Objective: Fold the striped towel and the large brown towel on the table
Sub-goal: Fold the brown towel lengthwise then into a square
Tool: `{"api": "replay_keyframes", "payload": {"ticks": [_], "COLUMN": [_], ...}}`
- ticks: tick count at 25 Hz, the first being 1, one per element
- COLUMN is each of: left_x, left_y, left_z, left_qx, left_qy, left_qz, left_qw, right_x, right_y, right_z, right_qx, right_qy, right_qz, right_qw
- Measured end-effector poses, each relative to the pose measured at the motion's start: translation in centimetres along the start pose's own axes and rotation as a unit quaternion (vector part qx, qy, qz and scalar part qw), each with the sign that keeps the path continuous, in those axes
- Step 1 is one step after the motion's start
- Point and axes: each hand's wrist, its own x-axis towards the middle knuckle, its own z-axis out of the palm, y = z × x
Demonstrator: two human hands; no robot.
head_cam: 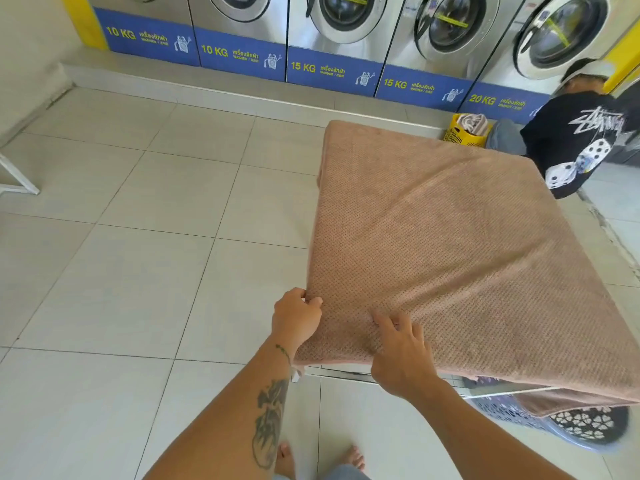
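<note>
Brown towel (450, 237), one; two hands: left hand (298, 318) pinch on near corner, right hand (398, 356) curled grip on near edge.

The brown towel (450, 237) hides nearly all of the table (332, 372), and the picture's right edge cuts its near right side. It covers part of a basket (588, 427). The top edge crops 5 washing machines (346, 39).
</note>
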Motion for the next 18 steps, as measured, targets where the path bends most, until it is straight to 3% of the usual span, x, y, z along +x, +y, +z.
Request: {"api": "replay_keyframes", "payload": {"ticks": [5, 12, 14, 18], "left_x": [0.1, 2.0, 2.5, 4.9], "left_y": [-0.1, -5.7, -7.2, -7.2], "left_z": [-0.6, -4.7, -6.2, -8.7], "left_qx": [0.043, 0.085, 0.092, 0.069], "left_qy": [0.105, 0.109, 0.071, -0.141], "left_qz": [0.005, -0.035, -0.048, -0.115], "left_qw": [0.994, 0.990, 0.992, 0.981], "right_x": [0.9, 2.3, 2.9, 4.3], "right_y": [1.7, -2.7, -4.2, -7.2], "right_z": [-0.3, 0.1, -0.2, -0.4], "right_qx": [-0.005, 0.076, 0.101, 0.084], "right_qy": [0.011, -0.032, -0.021, 0.022], "right_qz": [-0.020, -0.083, -0.064, 0.052], "right_qw": [1.000, 0.993, 0.993, 0.995]}}
